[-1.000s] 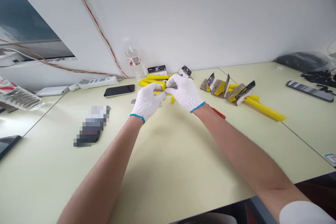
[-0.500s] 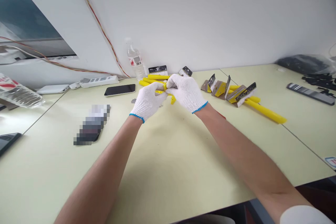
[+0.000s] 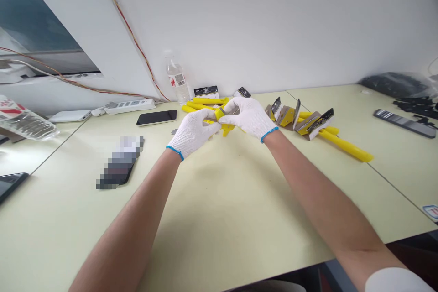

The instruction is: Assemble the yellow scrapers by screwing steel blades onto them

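Both white knit gloves have blue cuffs. My left hand and my right hand meet over the table's far part, pinching a short yellow plastic piece between them. Its exact shape is mostly hidden by my fingers. Just behind my hands lie several yellow rod-like handles. To the right of my right hand, several metal-bladed tools with yellow parts lie in a row, and a long yellow handle runs out from them.
A pale green table holds a black phone, a blurred dark object, and a dark metal bar. A water bottle stands against the wall, near a white power strip. Black parts in plastic lie far right.
My right hand has moved slightly right and up, now covering the red object seen earlier. The yellow piece has turned a little between my fingers.
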